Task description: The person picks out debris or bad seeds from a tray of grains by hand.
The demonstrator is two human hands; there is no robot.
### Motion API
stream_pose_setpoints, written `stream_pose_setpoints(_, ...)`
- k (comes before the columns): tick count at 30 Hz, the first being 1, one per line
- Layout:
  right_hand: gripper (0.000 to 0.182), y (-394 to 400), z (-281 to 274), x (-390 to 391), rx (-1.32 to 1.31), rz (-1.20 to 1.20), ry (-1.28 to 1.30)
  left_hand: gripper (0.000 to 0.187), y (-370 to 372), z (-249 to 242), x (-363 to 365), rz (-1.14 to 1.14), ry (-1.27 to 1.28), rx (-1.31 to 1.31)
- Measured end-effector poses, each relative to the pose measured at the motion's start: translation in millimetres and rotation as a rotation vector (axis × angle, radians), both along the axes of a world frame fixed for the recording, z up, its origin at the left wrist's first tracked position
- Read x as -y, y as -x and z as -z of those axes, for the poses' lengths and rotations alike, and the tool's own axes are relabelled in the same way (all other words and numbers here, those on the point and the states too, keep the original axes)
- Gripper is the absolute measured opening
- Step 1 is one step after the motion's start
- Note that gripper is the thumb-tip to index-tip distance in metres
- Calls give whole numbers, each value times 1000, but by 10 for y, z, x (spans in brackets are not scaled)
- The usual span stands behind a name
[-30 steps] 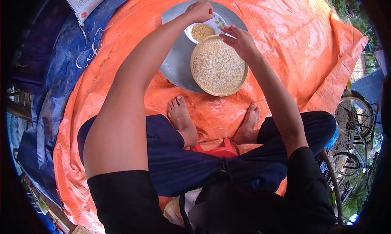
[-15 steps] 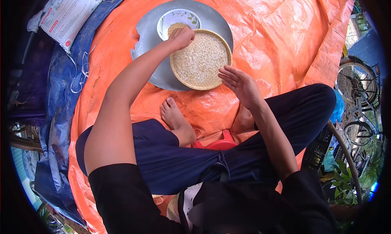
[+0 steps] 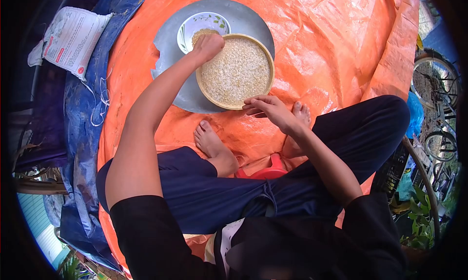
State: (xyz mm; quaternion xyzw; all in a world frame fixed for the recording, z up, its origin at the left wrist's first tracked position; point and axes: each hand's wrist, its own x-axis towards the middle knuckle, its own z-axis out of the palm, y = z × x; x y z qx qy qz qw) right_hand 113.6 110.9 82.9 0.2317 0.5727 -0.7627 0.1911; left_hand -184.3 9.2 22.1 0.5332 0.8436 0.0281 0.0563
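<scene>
One basket [image 3: 272,74] between left hand [image 3: 208,46] and right hand [image 3: 273,110]

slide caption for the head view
Left hand and right hand at opposite sides of a shallow basket of grain, beside a leaf-patterned bowl on a grey tray.

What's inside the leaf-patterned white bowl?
In the white bowl, golden grains lie toward the near side. The left hand and round basket block its near right part, so whatever lies there cannot be seen.
</scene>
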Motion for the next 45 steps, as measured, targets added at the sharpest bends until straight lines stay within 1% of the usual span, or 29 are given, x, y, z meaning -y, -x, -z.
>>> stream_pose_setpoints(3, 35, 14, -20, -77, 53, 41, 13, 12, 49, 13, -15, 90, 8, -38)
stream_pose_setpoints(5, 37, 39, -23, -186, 37, 75, 26, 11, 79, 36, 7, 199, -20, -121)
stream_pose_setpoints(7, 36, 49, 10, -282, 15, 199, 21, 10, 67, 62, 20, 277, -26, -161)
stream_pose_setpoints(8, 34, 55, 22, -324, 11, 277, 42, 9, 74, 64, 15, 297, -20, -167)
stream_pose_setpoints(11, 34, 46, 17, -445, 8, 409, 61, 9, 92, 109, 2, 333, 17, -194)
stream_pose_setpoints(16, 39, 69, 39, -562, 16, 567, 102, 10, 32, 96, -32, 340, 82, -180)
stream_pose_setpoints(19, 39, 59, 45, -603, 38, 616, 132, 11, -80, -46, -100, 236, 89, -105)
stream_pose_setpoints(22, 40, 45, 160, -607, 77, 675, 252, 14, -410, -231, -269, 215, -85, 65)
stream_pose_setpoints(24, 41, 57, 134, -592, 111, 697, 395, 16, -803, -456, -435, 213, -168, 340)
stream_pose_setpoints(25, 41, 59, 130, -578, 128, 707, 468, 17, -966, -525, -496, 272, -221, 438)
stream_pose_setpoints(26, 41, 59, 165, -568, 122, 723, 498, 18, -1107, -595, -554, 304, -205, 521)
stream_pose_setpoints(28, 42, 76, 235, -544, 107, 752, 557, 20, -1273, -733, -632, 329, -84, 647)
stream_pose_setpoints(29, 42, 78, 243, -530, 89, 739, 545, 22, -1308, -796, -656, 340, -25, 706)
stream_pose_setpoints(31, 43, 72, 222, -489, 48, 716, 521, 23, -1246, -727, -691, 341, -27, 648)
stream_pose_setpoints(33, 43, 68, 219, -486, 90, 697, 499, 22, -1098, -649, -656, 326, -68, 560)
stream_pose_setpoints(37, 44, 24, 266, -452, 119, 660, 453, 16, -734, -376, -471, 261, 20, 338)
stream_pose_setpoints(40, 45, 9, 299, -422, 116, 595, 425, 11, -567, -227, -287, 299, 119, 319)
stream_pose_setpoints(43, 46, 26, 294, -418, 113, 583, 400, 8, -573, -163, -181, 311, 98, 341)
stream_pose_setpoints(45, 45, 41, 309, -422, 110, 597, 392, 8, -660, -121, -175, 324, 40, 350)
